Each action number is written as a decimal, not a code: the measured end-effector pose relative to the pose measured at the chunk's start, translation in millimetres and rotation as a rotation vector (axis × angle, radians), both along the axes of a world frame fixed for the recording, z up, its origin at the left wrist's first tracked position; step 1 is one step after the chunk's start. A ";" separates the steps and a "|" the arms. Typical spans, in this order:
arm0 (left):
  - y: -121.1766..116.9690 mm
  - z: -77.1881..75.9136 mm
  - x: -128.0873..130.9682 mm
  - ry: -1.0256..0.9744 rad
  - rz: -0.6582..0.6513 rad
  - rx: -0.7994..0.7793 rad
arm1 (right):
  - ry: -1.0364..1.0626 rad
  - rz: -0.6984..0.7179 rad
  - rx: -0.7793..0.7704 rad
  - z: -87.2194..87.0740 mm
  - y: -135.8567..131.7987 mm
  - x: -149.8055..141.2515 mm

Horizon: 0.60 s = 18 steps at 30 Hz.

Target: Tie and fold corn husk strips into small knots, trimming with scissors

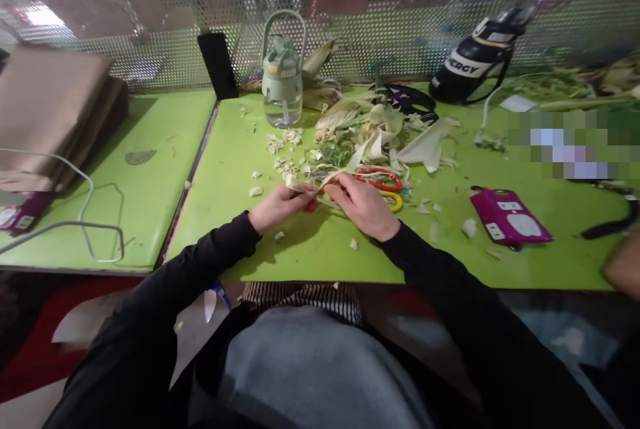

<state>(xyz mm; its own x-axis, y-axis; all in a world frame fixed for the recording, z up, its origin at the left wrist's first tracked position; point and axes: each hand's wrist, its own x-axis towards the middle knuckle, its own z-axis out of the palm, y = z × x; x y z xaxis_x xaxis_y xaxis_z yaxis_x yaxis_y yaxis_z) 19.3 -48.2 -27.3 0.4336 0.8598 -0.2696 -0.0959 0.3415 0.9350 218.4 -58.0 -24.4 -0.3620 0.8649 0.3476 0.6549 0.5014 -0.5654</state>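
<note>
My left hand (287, 205) is closed around a pale strip of corn husk (296, 185), whose light end pokes out above the fingers. Opposite it, my right hand (363, 203) pinches the same husk, with a strip rising past the thumb. The two hands are a short way apart over the green table (300, 255). Just behind my right hand lie scissors with red and yellow handles (387, 180), partly covered by the hand and scraps. Beyond them spreads a pile of loose corn husks (370, 129), with small cut pieces (285, 165) scattered to its left.
A pale green water bottle (283, 85) stands at the back, near a black upright block (218, 65). A black bottle (473, 59) leans against the perforated metal screen (360, 29). Purple power strip (510, 217) lies right. Brown cardboard (50, 109) and a wire (105, 261) occupy the left.
</note>
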 end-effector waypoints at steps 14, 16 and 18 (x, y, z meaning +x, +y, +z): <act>-7.9 -32.2 10.9 -0.244 0.020 -0.068 | -0.034 -0.236 0.089 -17.7 0.7 -20.4; -10.3 -32.9 11.9 -0.248 0.007 -0.079 | -0.045 -0.277 0.103 -21.2 -0.1 -20.9; -12.8 -32.8 12.2 -0.247 -0.003 -0.090 | -0.008 -0.273 0.093 -22.0 -1.9 -20.7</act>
